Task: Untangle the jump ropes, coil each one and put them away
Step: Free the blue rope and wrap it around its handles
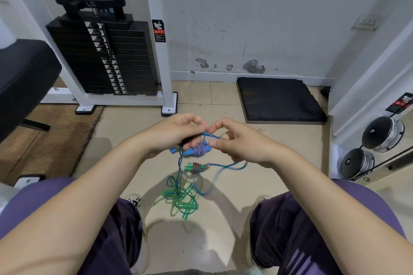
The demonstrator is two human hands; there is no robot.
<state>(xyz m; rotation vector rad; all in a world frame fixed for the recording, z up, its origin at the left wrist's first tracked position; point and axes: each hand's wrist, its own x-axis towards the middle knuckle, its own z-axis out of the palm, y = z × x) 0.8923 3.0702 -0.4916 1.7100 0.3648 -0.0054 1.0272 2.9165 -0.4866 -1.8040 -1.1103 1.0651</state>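
While pinched between both hands (207, 136), blue rope (212, 136).

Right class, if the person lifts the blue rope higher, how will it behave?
Probably floppy: the blue rope sags in loose loops below the left hand and right hand. It may well drag the green rope along, since the two look tangled.

I held both bare forearms out in front of me, angled inward so the wrists nearly met. My left hand (176, 134) was curled, fingers closed around a bundle, thumb and forefinger pinching. My right hand (237, 140) faced it, thumb and forefinger pinching, fingertips almost touching the left's.
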